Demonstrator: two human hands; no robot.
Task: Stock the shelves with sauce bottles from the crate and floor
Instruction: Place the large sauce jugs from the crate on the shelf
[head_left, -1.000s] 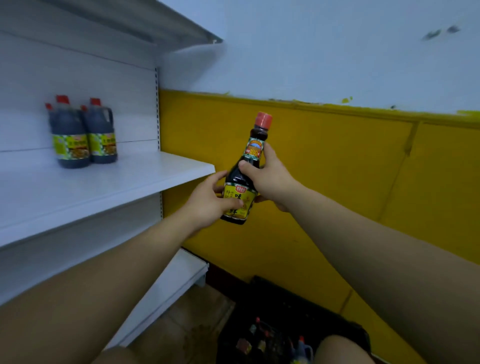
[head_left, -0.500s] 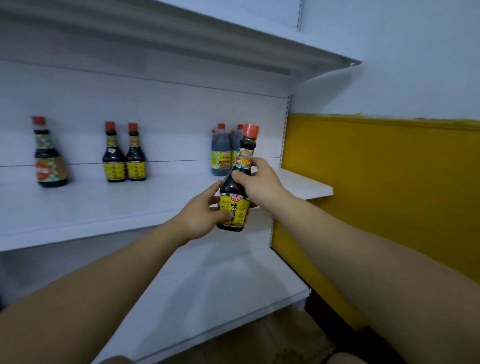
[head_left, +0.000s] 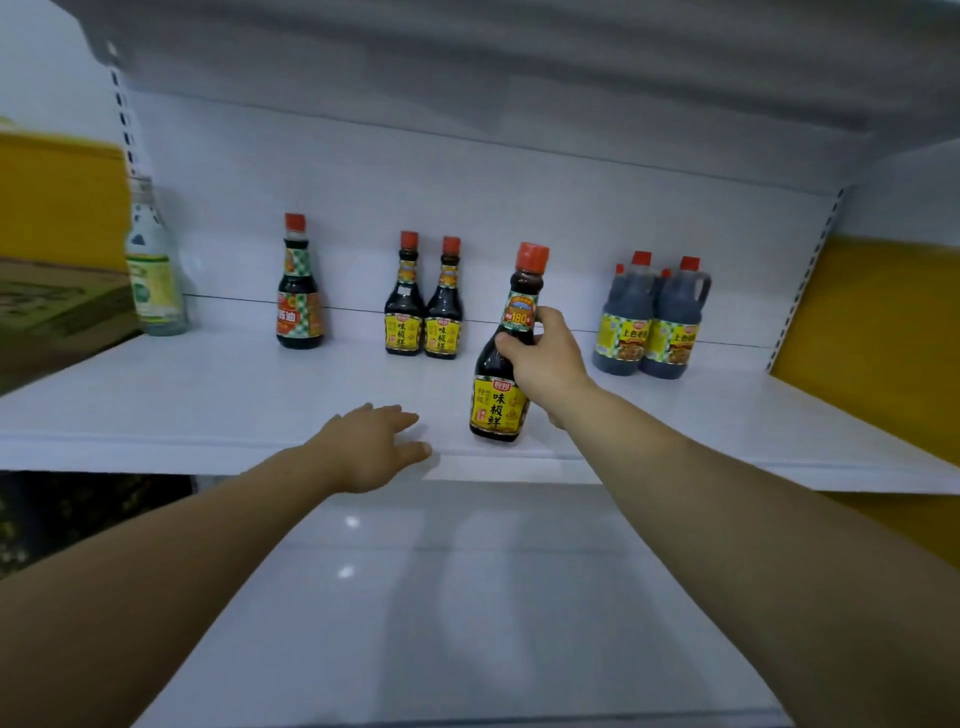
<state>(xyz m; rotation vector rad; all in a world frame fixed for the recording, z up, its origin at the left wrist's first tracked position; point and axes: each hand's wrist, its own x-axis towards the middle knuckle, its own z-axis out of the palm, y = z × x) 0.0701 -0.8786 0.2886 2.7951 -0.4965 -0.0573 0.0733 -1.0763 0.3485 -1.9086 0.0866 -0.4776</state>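
My right hand (head_left: 545, 358) grips a dark sauce bottle (head_left: 501, 400) with a red cap and yellow label by its shoulder, upright at the front edge of the white middle shelf (head_left: 208, 405). My left hand (head_left: 374, 441) rests open on that shelf's front edge, just left of the bottle and apart from it. Two matching yellow-label bottles (head_left: 423, 306) stand at the shelf's back. Left of them is a red-green label bottle (head_left: 300, 291). Two large handled jugs (head_left: 652, 322) stand at the back right. A pale, clear bottle (head_left: 153, 265) stands at the far left.
A white lower shelf (head_left: 467, 597) spreads out beneath my arms. An upper shelf (head_left: 519, 78) overhangs the bottles. A cardboard box (head_left: 57, 306) sits beyond the shelf's left end. Yellow wall panels (head_left: 883, 338) flank the unit on both sides.
The view swung left onto the shelving. My left hand let go of the bottle and dropped to the shelf edge. My right hand carried the bottle forward to the shelf's front.
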